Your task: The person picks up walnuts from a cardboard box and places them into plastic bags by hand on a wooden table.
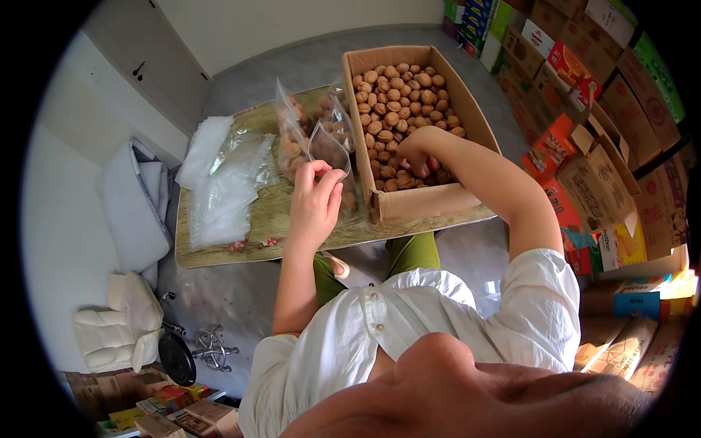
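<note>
An open cardboard box (431, 203) full of walnuts (394, 106) stands on the right part of the low table. My right hand (422, 150) reaches down into its near end, with fingers curled in among the walnuts; how many they grip is hidden. Left of the box, my left hand (315, 197) pinches the rim of a clear plastic bag (330, 150) and keeps its mouth wide. The lower part of that bag is partly behind my hand. Close beside it, another clear bag (290, 131) stands upright with walnuts inside.
Flat clear bags (223, 197) lie in a pile on the left of the patterned table (197, 255). Stacked cartons (591, 186) line the right side. A white chair (120, 328) and folded grey padding (135, 204) are at the left, near a door (150, 62).
</note>
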Action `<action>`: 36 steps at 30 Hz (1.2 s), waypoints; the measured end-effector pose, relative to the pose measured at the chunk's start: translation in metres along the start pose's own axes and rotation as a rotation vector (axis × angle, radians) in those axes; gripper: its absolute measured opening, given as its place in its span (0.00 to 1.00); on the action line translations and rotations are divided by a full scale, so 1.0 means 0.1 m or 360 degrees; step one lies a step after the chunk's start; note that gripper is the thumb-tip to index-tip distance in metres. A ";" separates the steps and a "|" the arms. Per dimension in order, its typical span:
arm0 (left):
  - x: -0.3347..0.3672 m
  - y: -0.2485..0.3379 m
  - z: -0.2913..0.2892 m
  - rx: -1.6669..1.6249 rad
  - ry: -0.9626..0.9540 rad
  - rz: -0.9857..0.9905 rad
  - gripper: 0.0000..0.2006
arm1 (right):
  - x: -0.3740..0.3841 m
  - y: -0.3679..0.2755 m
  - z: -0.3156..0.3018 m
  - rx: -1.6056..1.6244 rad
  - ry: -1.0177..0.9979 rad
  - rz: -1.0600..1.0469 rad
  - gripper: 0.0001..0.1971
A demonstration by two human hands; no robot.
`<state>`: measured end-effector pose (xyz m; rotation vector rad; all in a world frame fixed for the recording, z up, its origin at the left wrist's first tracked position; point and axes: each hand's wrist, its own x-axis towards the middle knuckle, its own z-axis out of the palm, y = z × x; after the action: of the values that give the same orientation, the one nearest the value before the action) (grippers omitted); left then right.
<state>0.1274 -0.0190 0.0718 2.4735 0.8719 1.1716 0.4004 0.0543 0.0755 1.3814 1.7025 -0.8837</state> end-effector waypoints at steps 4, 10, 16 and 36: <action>0.03 -0.03 0.04 -0.0021 0.0072 0.0056 0.10 | 0.09 0.06 0.03 -0.0050 0.0028 -0.0022 0.24; 0.01 -0.05 0.05 0.0034 0.0095 0.0019 0.12 | -0.09 0.15 -0.09 -0.0102 0.1354 -0.0510 0.12; 0.02 -0.02 0.10 -0.0015 0.0076 -0.0003 0.09 | -0.78 -0.31 -0.16 0.0796 0.1855 -0.1413 0.14; -0.01 0.03 0.07 0.0073 0.0032 0.0166 0.08 | -0.76 -0.28 -0.25 0.0323 0.2090 -0.1377 0.13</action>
<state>0.1338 -0.0218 0.0677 2.5761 0.7924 1.2254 0.3796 0.0362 0.1559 1.4261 3.4545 -0.5235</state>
